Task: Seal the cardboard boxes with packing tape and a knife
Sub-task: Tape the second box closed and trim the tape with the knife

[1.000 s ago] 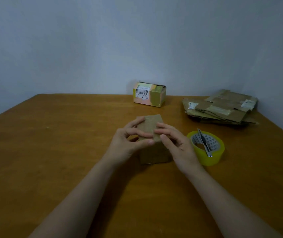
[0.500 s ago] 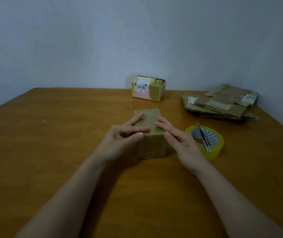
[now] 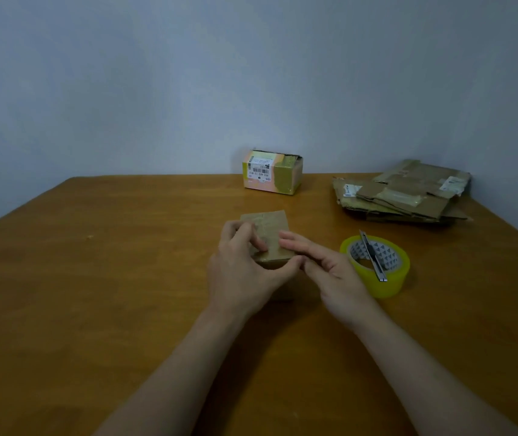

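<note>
Small brown cardboard box mid wooden table, left hand wrapped over its near-left side, fingers curled on top. Right hand flat-fingered on near-right edge. Yellow tape roll just right, knife lying across it. Labelled box at far edge by wall. Flattened cardboard pile far right.

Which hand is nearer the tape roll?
Right. The right hand sits just left of the tape roll, fingers on the box. The left hand is on the box's far side.
</note>
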